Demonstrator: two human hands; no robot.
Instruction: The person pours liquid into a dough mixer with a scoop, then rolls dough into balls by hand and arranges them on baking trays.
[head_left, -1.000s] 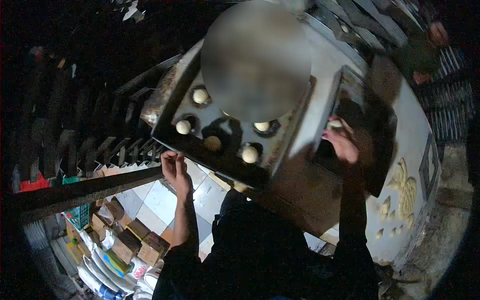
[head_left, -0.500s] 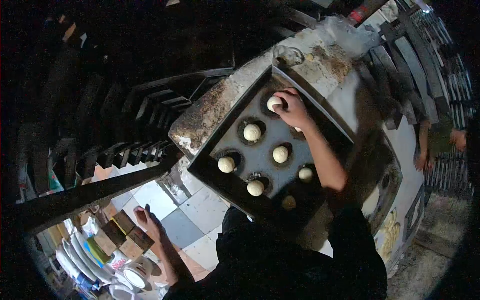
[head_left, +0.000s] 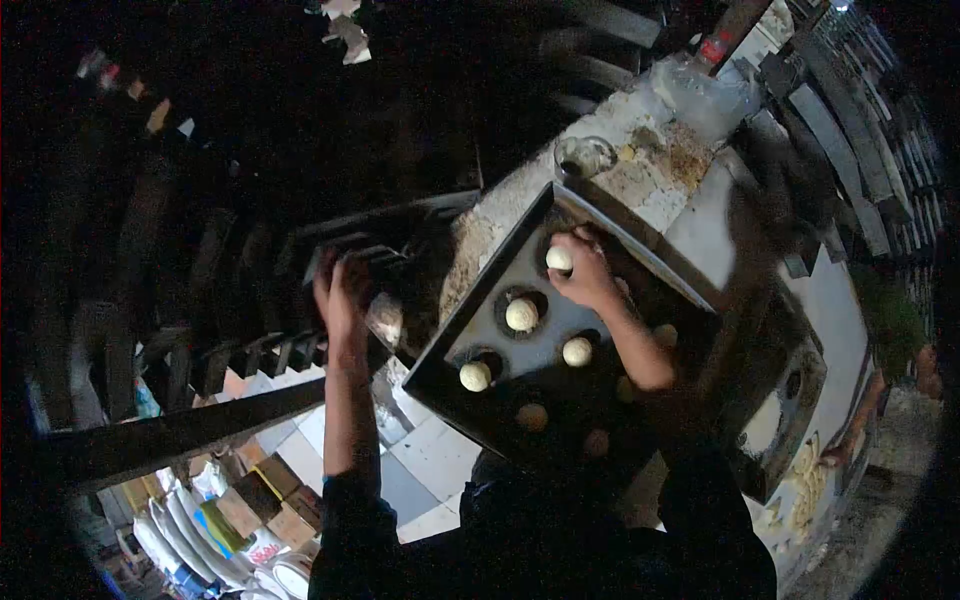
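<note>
My right hand (head_left: 585, 272) is closed around a pale round dough ball (head_left: 558, 259) at the far corner of a dark, deep baking tray (head_left: 468, 441). Several more balls lie spaced apart on the tray floor, among them one dough ball (head_left: 521, 315) near its middle and another (head_left: 475, 376) by the left side. The nearer ones are in my shadow. My left hand (head_left: 341, 292) is raised left of the tray, beside the dark metal rack, its fingers apart and a little blurred, with nothing visible in them.
The tray rests on a worn ledge (head_left: 640, 190) with a glass bowl (head_left: 585, 155) and a clear plastic bag (head_left: 705, 90). Right of it lies another dark tray (head_left: 800, 400). Boxes (head_left: 285, 495) and sacks (head_left: 190, 540) stand lower left. Another person's hand (head_left: 835, 455) shows at right.
My left hand has risen from low over the floor tiles to beside the dark rack. My right hand stays on the dough ball at the far corner. The view has shifted, with more shadow over the tray.
</note>
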